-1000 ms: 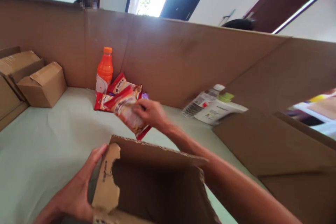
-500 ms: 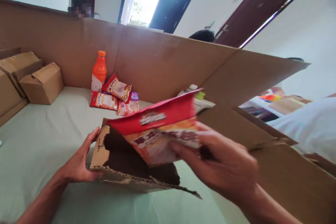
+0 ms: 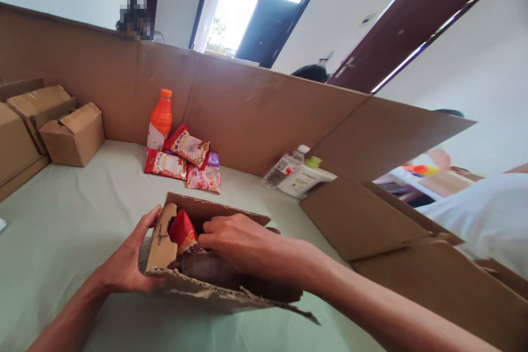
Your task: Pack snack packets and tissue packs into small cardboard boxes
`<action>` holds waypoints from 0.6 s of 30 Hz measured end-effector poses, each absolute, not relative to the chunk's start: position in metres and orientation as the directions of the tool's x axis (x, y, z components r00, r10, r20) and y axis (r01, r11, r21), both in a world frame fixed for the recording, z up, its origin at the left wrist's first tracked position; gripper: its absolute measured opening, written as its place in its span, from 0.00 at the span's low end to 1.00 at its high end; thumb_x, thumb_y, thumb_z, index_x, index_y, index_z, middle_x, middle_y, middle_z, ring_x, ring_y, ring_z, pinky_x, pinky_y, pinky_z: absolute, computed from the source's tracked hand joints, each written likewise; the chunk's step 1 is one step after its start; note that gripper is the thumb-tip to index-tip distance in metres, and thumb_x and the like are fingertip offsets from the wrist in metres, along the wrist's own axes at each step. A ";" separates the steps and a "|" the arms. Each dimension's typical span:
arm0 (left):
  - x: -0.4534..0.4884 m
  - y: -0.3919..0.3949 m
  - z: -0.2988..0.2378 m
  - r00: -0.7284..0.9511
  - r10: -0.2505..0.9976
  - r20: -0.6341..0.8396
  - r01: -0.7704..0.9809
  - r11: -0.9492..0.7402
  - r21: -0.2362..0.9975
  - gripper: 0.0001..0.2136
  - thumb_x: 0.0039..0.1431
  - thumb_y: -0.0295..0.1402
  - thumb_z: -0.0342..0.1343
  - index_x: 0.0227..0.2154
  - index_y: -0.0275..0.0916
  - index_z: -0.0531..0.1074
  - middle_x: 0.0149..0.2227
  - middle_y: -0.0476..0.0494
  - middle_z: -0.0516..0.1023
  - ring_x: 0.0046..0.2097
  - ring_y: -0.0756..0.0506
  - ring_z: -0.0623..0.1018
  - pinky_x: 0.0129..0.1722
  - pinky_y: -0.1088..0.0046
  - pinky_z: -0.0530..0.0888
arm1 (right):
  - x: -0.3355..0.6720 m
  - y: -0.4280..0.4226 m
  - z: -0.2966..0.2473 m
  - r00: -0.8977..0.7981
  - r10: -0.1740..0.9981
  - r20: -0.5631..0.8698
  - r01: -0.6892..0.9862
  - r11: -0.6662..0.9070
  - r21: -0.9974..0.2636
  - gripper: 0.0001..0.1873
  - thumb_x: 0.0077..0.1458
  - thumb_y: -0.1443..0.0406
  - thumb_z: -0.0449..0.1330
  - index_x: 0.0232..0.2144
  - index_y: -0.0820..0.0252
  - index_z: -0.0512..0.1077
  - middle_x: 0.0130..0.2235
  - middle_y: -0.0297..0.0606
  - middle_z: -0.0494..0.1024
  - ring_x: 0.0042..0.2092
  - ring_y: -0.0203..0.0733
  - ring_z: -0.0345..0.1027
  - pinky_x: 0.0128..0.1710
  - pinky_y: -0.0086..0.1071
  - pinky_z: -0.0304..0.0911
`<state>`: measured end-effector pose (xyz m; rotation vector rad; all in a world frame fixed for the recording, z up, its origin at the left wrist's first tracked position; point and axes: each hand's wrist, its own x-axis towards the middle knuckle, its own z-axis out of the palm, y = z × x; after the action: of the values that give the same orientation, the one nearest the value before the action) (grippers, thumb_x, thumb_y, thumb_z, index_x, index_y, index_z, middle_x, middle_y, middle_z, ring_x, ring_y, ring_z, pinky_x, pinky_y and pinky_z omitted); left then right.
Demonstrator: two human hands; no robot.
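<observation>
An open cardboard box (image 3: 163, 250) with torn edges stands on the pale green cloth in front of me. My left hand (image 3: 127, 261) grips its left end, thumb on the near side and fingers toward the far side. Down inside the box, my right hand (image 3: 243, 245) is closed on a red snack packet (image 3: 184, 232). Part of the packet shows left of my knuckles; the rest lies in shadow or behind the hand. Beyond the box, several similar snack packets (image 3: 167, 165) lie in a heap beside an orange drink bottle (image 3: 161, 118).
Cardboard boxes (image 3: 74, 135) stand at the left. A clear plastic bottle (image 3: 284, 168) and a white bottle with a green cap (image 3: 307, 179) lean by the cardboard wall (image 3: 256, 104). Cardboard flaps (image 3: 363, 220) spread at the right. A person's head (image 3: 135, 19) shows behind the wall.
My right hand has lowered the snack packet from above the box down into it. My left hand still holds the box's left end. The view has tilted slightly.
</observation>
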<state>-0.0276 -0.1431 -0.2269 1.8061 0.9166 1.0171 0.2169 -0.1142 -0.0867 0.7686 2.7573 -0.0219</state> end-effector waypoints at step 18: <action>-0.045 -0.142 -0.274 0.382 0.902 0.199 0.266 -0.314 0.912 0.59 0.45 0.55 0.68 0.72 0.53 0.35 0.74 0.41 0.43 0.72 0.23 0.48 0.69 0.42 0.53 | 0.312 -0.007 -0.105 -0.125 0.925 0.359 0.895 0.261 -0.362 0.13 0.63 0.62 0.53 0.35 0.60 0.76 0.34 0.39 0.82 0.35 0.41 0.74 0.35 0.32 0.68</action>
<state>-0.0449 -0.1420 -0.2736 1.7962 1.0206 0.9470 0.3125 -0.0071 -0.1053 2.3115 2.8527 -0.1083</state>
